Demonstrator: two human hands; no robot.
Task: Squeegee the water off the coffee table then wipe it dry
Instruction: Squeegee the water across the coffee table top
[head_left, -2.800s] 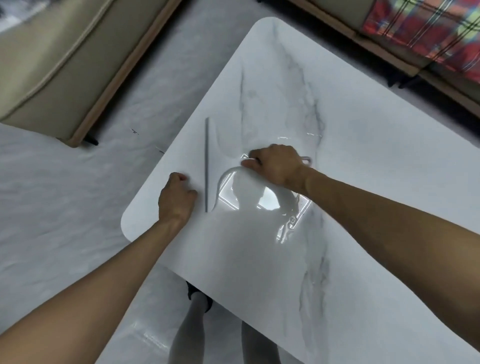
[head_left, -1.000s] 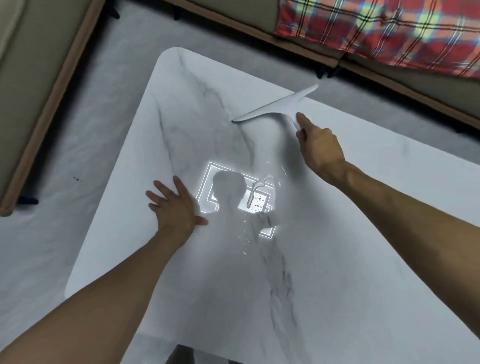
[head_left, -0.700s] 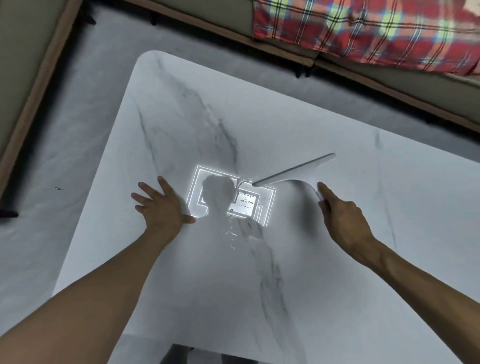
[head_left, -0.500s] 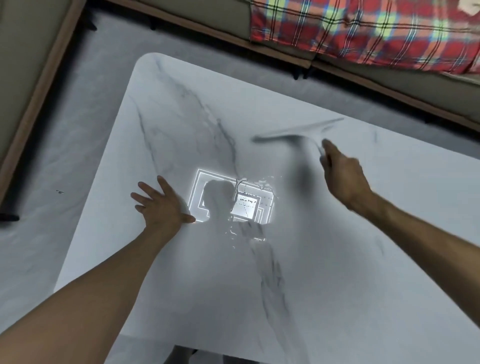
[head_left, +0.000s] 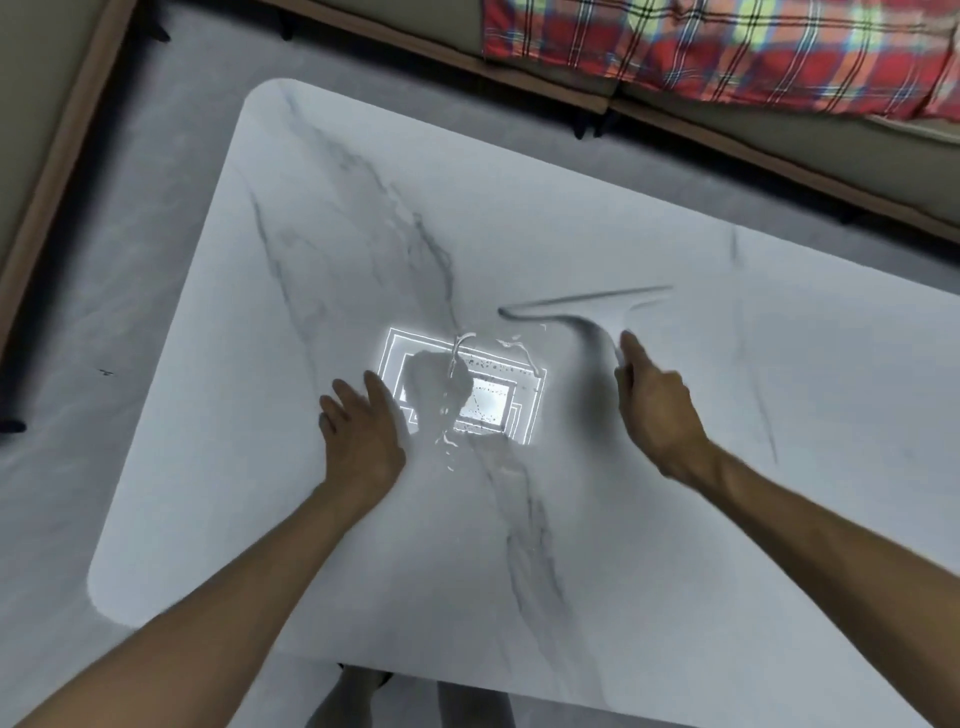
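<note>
The white marble coffee table (head_left: 623, 545) fills the view. My right hand (head_left: 652, 410) grips the handle of a grey squeegee (head_left: 582, 306), whose blade lies across the table just beyond the hand, blurred by motion. Water streaks and droplets (head_left: 467, 358) glint in the ceiling light's reflection at the table's middle, to the left of the blade. My left hand (head_left: 361, 421) rests flat on the tabletop, fingers spread, beside that wet patch.
A sofa with a red plaid blanket (head_left: 727, 47) runs along the far side. Another beige sofa with a wooden base (head_left: 57, 130) stands at the left. Grey floor (head_left: 104, 312) surrounds the table. My legs show below the near edge.
The squeegee has swept back and forth across the table's middle, and has now come nearer me than half a second ago. My left hand has stayed flat on the table.
</note>
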